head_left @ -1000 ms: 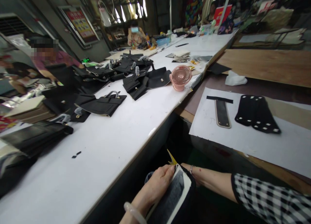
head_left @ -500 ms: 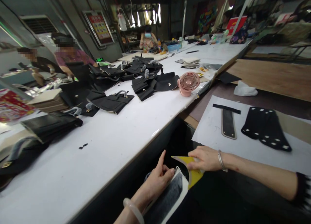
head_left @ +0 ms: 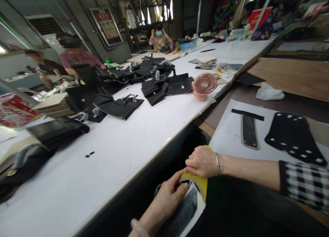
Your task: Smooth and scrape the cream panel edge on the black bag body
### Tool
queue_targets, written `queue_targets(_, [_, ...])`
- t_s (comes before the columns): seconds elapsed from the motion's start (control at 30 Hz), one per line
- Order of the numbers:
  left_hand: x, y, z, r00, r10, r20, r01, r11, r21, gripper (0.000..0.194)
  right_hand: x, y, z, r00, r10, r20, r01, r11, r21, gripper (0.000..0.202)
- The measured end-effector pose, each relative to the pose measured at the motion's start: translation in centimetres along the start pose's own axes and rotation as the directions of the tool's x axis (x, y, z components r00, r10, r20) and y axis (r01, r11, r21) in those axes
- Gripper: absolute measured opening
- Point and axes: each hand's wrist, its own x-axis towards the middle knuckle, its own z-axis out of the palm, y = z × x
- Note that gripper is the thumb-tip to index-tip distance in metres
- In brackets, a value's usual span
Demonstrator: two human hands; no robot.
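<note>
One panel (head_left: 185, 209): was pinched by left hand (head_left: 167, 197), thumb on top
Yellow piece (head_left: 198, 181): was kinda clutched in right hand (head_left: 202, 162)

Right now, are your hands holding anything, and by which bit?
The right hand holds a yellow sheet by its upper part; the left hand holds a dark, pale-edged piece near its upper end.

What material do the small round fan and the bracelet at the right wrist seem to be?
The fan looks like pink plastic, matte, with thin moulded-looking grille ribs. The bracelet is probably metal, polished: it is silvery with bright highlights.
</note>
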Motion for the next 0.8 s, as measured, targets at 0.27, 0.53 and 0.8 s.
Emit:
queue_targets(0.27, [-0.5,1.4,-0.2,0.995,0.079,0.052,-0.084,0.993,0.089,0.033,-0.3,-0.4,-0.2,0.999,-0.040,0.012,0.041,0.997,-0.069,0.043])
queue_targets(0.53, [-0.9,2.4,0.0,0.990,0.132,0.055,-0.141,0.967,0.212,0.031,-0.8,-1.1,-0.8,0.996,0.020,0.087,-0.014,0.998,-0.069,0.045])
queue_targets(0.8, [-1.1,2.3,0.5,0.983,0.172,0.058,-0.181,0.924,0.336,0.037,-2.5,-2.6,0.5,0.979,0.166,0.114,-0.168,0.986,0.002,0.051])
